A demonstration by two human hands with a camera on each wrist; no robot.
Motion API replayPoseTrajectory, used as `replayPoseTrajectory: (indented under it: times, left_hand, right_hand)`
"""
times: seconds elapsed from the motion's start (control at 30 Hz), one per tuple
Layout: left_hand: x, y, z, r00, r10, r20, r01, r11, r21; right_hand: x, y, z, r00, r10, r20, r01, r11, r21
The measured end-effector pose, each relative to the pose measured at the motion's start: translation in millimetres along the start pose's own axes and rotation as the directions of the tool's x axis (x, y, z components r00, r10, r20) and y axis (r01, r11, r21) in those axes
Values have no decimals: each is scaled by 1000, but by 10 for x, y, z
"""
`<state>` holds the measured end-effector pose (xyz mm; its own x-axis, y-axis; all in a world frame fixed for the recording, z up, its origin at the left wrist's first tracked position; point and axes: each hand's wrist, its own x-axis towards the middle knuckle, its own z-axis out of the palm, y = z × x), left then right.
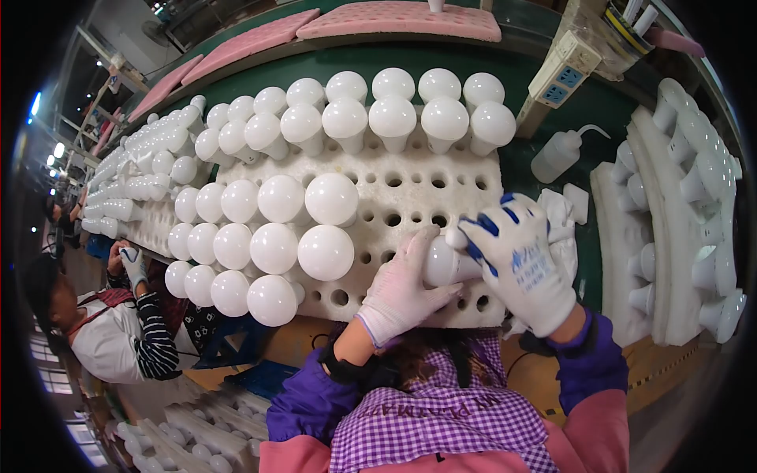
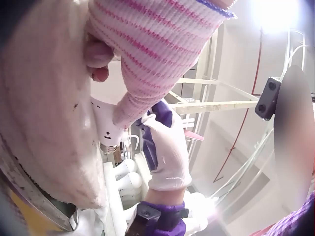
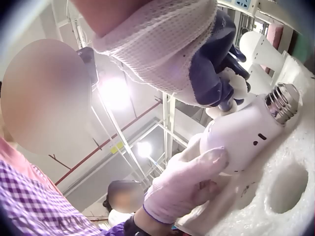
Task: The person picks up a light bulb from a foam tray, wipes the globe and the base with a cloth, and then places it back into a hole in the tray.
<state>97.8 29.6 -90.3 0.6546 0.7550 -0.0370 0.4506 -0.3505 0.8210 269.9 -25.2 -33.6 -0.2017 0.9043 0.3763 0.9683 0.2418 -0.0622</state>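
Note:
My left hand (image 1: 404, 290), in a pink-and-white knit glove, grips a white bulb (image 1: 443, 262) lying on its side over the perforated foam board (image 1: 410, 167). In the right wrist view the bulb (image 3: 241, 135) shows its metal screw base pointing away from the left hand (image 3: 184, 184). My right hand (image 1: 527, 264), in a white glove with blue-coated fingers, pinches a small white wad (image 3: 235, 84) against the bulb's side. The left wrist view shows the bulb's neck (image 2: 106, 120) beneath the left fingers, with the right hand (image 2: 167, 147) beside it.
Rows of upright bulbs (image 1: 327, 252) stand in the foam at left and behind. A squeeze bottle (image 1: 557, 156), a power strip (image 1: 561, 76) and white cloth (image 1: 558, 229) are at right, beside foam racks of bulbs (image 1: 650, 197). Another person (image 1: 118, 331) sits at far left.

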Motion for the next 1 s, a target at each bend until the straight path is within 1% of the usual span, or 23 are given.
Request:
replayPoseTrajectory:
  times: [0.03,0.1,0.13,0.17,0.23,0.3,0.37,0.4,0.43,0.5,0.53,0.57,0.63,0.67,0.7,0.73,0.77,0.8,0.83,0.87,0.9,0.97,1.0]
  left_hand:
    - [7,7,0,1000,-1,-3,1,1000,3]
    - [-13,22,12,1000,-11,-2,11,1000,-3]
    - [-6,35,6,1000,-23,1,23,1000,3]
    - [-3,42,4,999,-33,7,33,999,11]
    - [-17,9,15,1000,-1,12,1,1000,21]
    - [-24,-2,19,999,36,12,-36,999,37]
    - [-26,0,26,1000,15,-13,-15,1000,16]
    - [-17,1,20,1000,13,-18,-12,1000,13]
    - [-19,3,23,1000,22,-19,-22,1000,20]
    - [-14,-5,37,999,28,-16,-28,999,24]
    - [-5,-6,42,1000,11,-14,-11,1000,20]
    - [7,-5,39,1000,0,-10,0,1000,21]
    - [1,-11,25,1000,20,-19,-20,1000,-2]
    - [-25,-14,25,999,35,-29,-36,999,-26]
    - [-48,-29,16,999,43,-23,-43,999,-16]
    - [-71,-61,3,997,71,-40,-74,994,-83]
    - [-88,-100,-10,993,96,-62,-104,983,-150]
    - [-98,-155,-6,993,97,-67,-105,985,-138]
    - [-104,-217,17,984,139,-108,-162,956,-243]
    - [-115,-249,31,973,174,-153,-218,913,-346]
    - [-125,-248,31,973,171,-159,-216,915,-341]
    - [-119,-237,45,978,140,-156,-200,845,-496]
    - [-118,-228,57,978,139,-157,-199,846,-494]
  right_hand:
    - [-46,-48,-66,1000,-22,16,23,999,-33]
    - [-162,-115,-84,994,-106,27,107,994,-32]
    - [-202,-108,-26,991,-131,-8,130,990,-56]
    - [-177,-103,-23,993,-122,-6,121,991,-56]
    - [-37,-41,-8,999,39,-38,-39,999,2]
    - [13,72,91,995,76,-69,-77,997,2]
    - [21,124,120,996,77,-38,-69,980,187]
    - [-19,64,51,998,57,41,-62,989,137]
    - [-70,0,-14,998,49,48,-56,989,139]
    - [-192,-119,-102,997,-60,38,60,998,4]
    - [-291,-142,-21,992,-84,89,78,994,73]
    - [-293,-123,-57,993,-78,87,72,995,72]
    - [-209,-39,-167,993,114,31,-116,991,59]
    - [-146,125,-81,976,215,-47,-214,977,21]
    - [-81,349,53,959,284,-24,-282,958,62]
    - [-45,575,213,943,331,-14,-331,943,39]
    - [8,753,350,928,370,-52,-367,928,56]
    - [34,903,479,903,428,-19,-428,903,27]
    - [62,1003,556,885,463,40,-464,885,21]
    - [81,1061,650,876,480,48,-481,876,13]
    - [82,1100,730,865,498,56,-499,866,3]
    - [57,1170,829,866,500,31,-500,866,13]
    - [48,1177,841,861,508,10,-508,861,20]
